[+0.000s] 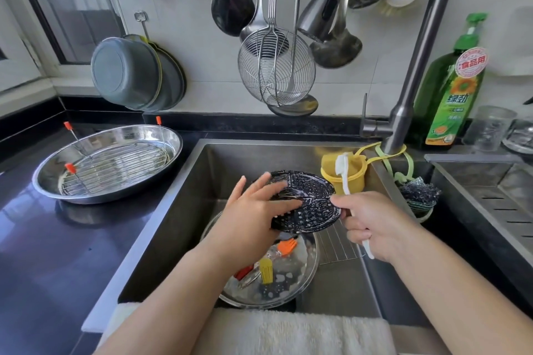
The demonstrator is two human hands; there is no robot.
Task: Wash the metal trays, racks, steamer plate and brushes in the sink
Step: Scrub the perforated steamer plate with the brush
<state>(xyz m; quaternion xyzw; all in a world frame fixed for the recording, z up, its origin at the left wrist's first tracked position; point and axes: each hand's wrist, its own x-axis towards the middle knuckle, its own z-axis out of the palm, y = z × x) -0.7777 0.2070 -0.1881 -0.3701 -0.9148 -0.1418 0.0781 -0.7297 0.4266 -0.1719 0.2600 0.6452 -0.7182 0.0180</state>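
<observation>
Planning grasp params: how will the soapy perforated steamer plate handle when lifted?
The steamer plate looks stiff: it stays flat held at its edges by the left hand and right hand. Suds cover it, so probably slippery. Thin and perforated, so likely light.

A dark glossy bench (43,239) surrounds a steel sink (178,210). Left of the sink, near the bench's back edge, sits an oval metal tray (52,181). At the back right corner stand a green soap bottle (452,95) and a clear glass (487,128). A white towel (288,331) drapes the front edge.
</observation>
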